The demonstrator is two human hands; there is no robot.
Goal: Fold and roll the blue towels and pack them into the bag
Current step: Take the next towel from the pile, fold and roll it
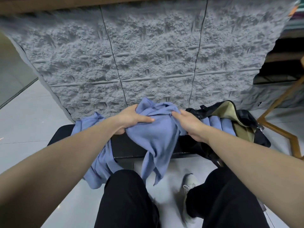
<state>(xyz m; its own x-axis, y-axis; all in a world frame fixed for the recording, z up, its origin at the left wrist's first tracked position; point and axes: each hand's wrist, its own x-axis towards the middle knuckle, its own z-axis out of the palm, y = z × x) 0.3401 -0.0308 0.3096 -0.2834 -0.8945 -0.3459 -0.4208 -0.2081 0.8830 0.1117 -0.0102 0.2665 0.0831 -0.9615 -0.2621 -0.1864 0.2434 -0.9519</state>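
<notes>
We have one blue towel bunched and crumpled between our two hands, lifted just above the black bench, with its loose lower end hanging past the front edge of the bench toward our knees. Our left hand grips the towel's left side, thumb laid across the top of the cloth and fingers curled under it. Our right hand grips the right side, fingers pinched into a fold near the top. We judge that this towel is at the very start of its step: it is picked up but not yet spread, so no fold or roll has begun

To the left of our left hand, a heap of more blue towels lies on the bench and drapes down over its front edge; these are unfolded and waiting. To the right of our right hand sits the open dark bag with a tan lining, and inside its mouth we see a row of rolled blue towels packed side by side, just beyond our right wrist. So the task looks partly done, with some rolls packed and several towels left

Next we need to find two corners, shake the cloth flat and lay it on the bare part of the bench between our hands, so that it can be folded into a strip before rolling. The heap at the left crowds that space, so we may have to spread the towel with care
</notes>
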